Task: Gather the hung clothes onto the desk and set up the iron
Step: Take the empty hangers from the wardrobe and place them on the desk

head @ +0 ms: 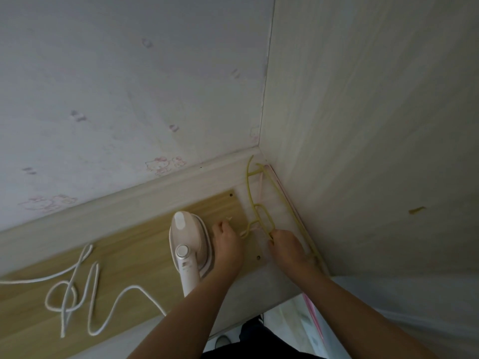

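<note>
Pinching yellow hanger [249, 187], right hand [287, 246] — left hand [228, 242] beside iron [186, 237], grip unclear.

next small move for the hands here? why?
Probably the right hand slides the yellow hanger further into the corner, away from the iron. It grips the hanger's inner loop, the hanger lies close beside the iron, and the white cord lies loose and untouched.

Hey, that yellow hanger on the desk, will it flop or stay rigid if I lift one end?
Probably rigid: the yellow hanger holds its curved outline lying flat on the desk. Likely light, being only slim open bars. It may snag the pink hanger lying under it if the right hand, which pinches its loop, lifts it.
</note>
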### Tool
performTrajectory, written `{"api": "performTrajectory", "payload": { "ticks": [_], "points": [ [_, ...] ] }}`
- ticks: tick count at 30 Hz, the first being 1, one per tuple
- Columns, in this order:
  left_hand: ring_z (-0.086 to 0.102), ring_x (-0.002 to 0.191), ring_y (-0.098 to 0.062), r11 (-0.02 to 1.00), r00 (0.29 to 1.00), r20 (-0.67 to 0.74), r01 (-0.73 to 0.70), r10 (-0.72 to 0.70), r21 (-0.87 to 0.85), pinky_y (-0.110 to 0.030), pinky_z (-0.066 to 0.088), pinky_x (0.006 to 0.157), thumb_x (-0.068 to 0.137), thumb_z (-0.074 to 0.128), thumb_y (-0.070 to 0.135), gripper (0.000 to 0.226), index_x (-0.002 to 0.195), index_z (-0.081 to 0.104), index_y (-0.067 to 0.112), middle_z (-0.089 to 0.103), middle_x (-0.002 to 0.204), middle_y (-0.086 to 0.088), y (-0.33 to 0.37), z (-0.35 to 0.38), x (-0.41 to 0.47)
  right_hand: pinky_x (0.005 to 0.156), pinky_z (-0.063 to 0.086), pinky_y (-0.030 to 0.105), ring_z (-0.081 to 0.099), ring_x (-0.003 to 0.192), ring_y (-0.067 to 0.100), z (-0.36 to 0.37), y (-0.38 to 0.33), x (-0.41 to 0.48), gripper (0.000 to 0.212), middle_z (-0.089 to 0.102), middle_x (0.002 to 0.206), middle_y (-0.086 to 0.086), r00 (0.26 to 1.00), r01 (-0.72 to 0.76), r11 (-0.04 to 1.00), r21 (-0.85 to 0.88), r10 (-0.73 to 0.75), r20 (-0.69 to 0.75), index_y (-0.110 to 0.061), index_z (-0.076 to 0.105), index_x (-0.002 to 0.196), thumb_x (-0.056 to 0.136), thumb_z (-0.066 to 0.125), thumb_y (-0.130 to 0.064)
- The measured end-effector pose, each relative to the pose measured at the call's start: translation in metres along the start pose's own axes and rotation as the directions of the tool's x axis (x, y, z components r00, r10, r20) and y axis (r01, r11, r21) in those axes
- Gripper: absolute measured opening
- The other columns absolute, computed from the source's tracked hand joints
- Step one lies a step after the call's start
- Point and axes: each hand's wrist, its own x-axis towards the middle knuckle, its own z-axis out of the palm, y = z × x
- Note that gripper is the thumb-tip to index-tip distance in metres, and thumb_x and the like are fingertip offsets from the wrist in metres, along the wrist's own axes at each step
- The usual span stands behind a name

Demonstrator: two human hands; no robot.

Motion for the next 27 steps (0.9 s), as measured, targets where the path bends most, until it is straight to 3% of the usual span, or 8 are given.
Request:
{"api": "performTrajectory", "payload": {
  "ticks": [3, 8, 11, 16, 20, 22, 24, 27],
  "points": [
    [0.026, 0.134, -0.043, 0.973, 0.994, 0.05, -0.106, 0.098, 0.206, -0.045, 0.024, 0.111, 0.09, 0.035, -0.006, 0.066, 0.15, 0.009, 0.002, 0.009, 0.154, -0.022, -0.005, 0.01, -0.013, 0.072, 0.047, 0.034, 0.063, 0.094, 0.03, 0.001, 0.0, 0.0, 0.021, 0.066, 0.101, 0.014, 0.999, 0.04, 0.999, -0.005, -0.04, -0.019, -0.005, 0.064, 0.097, 0.094, 0.046, -0.014],
    [0.037, 0.135, -0.043, 0.813, 0.956, 0.079, -0.282, 0.282, 0.51, -0.055, 0.041, 0.101, 0.079, 0.032, 0.005, 0.064, 0.143, 0.04, 0.003, 0.037, 0.148, -0.023, -0.03, 0.029, -0.019, 0.072, 0.047, 0.033, 0.061, 0.096, 0.029, 0.002, -0.002, -0.003, 0.021, 0.063, 0.104, 0.012, 0.998, 0.053, 0.997, -0.062, -0.055, -0.037, -0.006, 0.062, 0.103, 0.095, 0.044, -0.012],
    [0.034, 0.137, -0.041, 0.771, 0.949, 0.144, -0.311, 0.28, 0.556, -0.056, 0.035, 0.103, 0.075, 0.049, 0.009, 0.07, 0.144, 0.035, 0.004, 0.039, 0.148, -0.02, -0.037, 0.032, -0.018, 0.075, 0.047, 0.035, 0.058, 0.101, 0.029, 0.002, -0.002, -0.006, 0.022, 0.062, 0.108, 0.012, 0.996, 0.064, 0.994, -0.094, -0.069, -0.053, -0.006, 0.06, 0.108, 0.096, 0.043, -0.011],
    [0.03, 0.139, -0.039, 0.748, 0.945, 0.129, -0.317, 0.3, 0.584, -0.056, 0.032, 0.104, 0.079, 0.038, 0.009, 0.065, 0.144, 0.039, 0.005, 0.036, 0.15, -0.018, -0.036, 0.033, -0.015, 0.074, 0.045, 0.032, 0.052, 0.107, 0.026, 0.0, -0.003, -0.014, 0.025, 0.061, 0.111, 0.01, 0.995, 0.076, 0.99, -0.118, -0.082, -0.051, -0.008, 0.058, 0.112, 0.097, 0.043, -0.02],
    [0.022, 0.143, -0.038, 0.761, 0.943, 0.124, -0.323, 0.308, 0.563, -0.054, 0.03, 0.11, 0.087, 0.035, 0.013, 0.062, 0.148, 0.03, 0.005, 0.025, 0.155, -0.017, -0.035, 0.026, -0.016, 0.074, 0.045, 0.033, 0.054, 0.104, 0.029, -0.009, -0.005, -0.034, 0.029, 0.061, 0.112, 0.013, 0.997, 0.035, 0.993, -0.11, -0.043, -0.066, -0.007, 0.053, 0.117, 0.096, 0.045, -0.025],
    [0.005, 0.146, -0.037, 0.726, 0.93, 0.173, -0.363, 0.325, 0.584, -0.052, 0.015, 0.115, 0.092, 0.028, 0.016, 0.063, 0.152, 0.013, 0.005, 0.007, 0.159, -0.015, -0.036, 0.022, -0.017, 0.073, 0.044, 0.032, 0.056, 0.101, 0.029, -0.01, -0.005, -0.046, 0.027, 0.06, 0.113, 0.014, 0.993, 0.002, 0.991, -0.132, -0.017, -0.114, -0.007, 0.05, 0.119, 0.095, 0.042, -0.019],
    [-0.015, 0.145, -0.034, 0.694, 0.912, 0.226, -0.407, 0.342, 0.594, -0.048, 0.001, 0.118, 0.096, 0.025, 0.022, 0.066, 0.152, -0.007, 0.008, -0.012, 0.159, -0.013, -0.038, 0.018, -0.019, 0.079, 0.044, 0.031, 0.054, 0.11, 0.029, -0.009, -0.003, -0.059, 0.035, 0.058, 0.12, 0.015, 0.986, -0.015, 0.99, -0.137, -0.008, -0.169, -0.006, 0.045, 0.128, 0.095, 0.041, -0.016],
    [-0.019, 0.144, -0.032, 0.67, 0.89, 0.241, -0.451, 0.388, 0.589, -0.047, -0.001, 0.119, 0.098, 0.025, 0.027, 0.066, 0.151, -0.009, 0.009, -0.012, 0.16, -0.011, -0.033, 0.01, -0.029, 0.103, 0.035, 0.032, 0.033, 0.137, 0.027, -0.009, 0.0, -0.083, 0.05, 0.046, 0.141, 0.016, 0.98, -0.024, 0.991, -0.128, -0.002, -0.199, -0.003, 0.028, 0.145, 0.099, 0.037, -0.021]
  ]
}}
